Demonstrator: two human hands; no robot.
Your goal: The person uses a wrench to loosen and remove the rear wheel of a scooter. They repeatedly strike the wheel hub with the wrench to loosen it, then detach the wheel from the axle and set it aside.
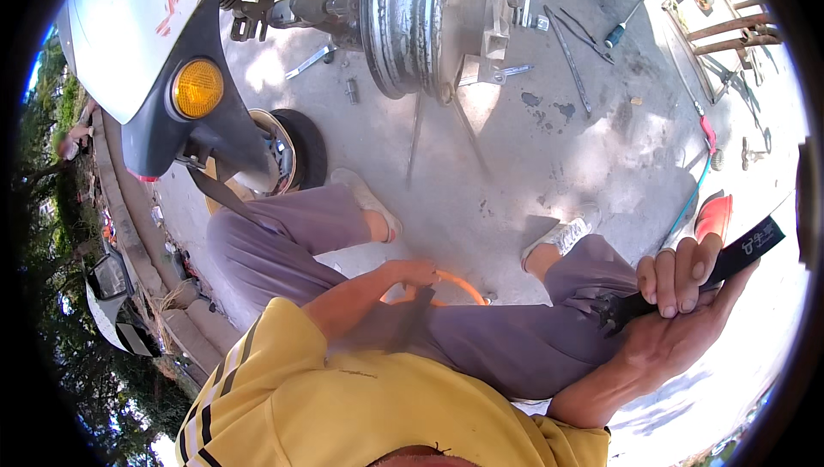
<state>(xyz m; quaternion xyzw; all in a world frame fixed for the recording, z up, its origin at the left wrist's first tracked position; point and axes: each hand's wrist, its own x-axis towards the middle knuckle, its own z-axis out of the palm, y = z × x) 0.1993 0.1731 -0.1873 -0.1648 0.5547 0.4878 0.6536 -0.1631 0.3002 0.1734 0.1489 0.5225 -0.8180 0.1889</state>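
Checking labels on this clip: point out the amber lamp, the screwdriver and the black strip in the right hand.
Amber lamp (197, 87): head view, on its lens.
Screwdriver (614, 35): head view, on its handle.
Black strip (747, 252): head view, on its printed outer end.

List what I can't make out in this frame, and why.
All in the head view:
- Left hand: finger grip unclear, small and blurred.
- Dark strip below it: too blurred to identify.
- Black object: middle covered by the right hand.
- Silver wheel rim: top cut off by the upper edge.
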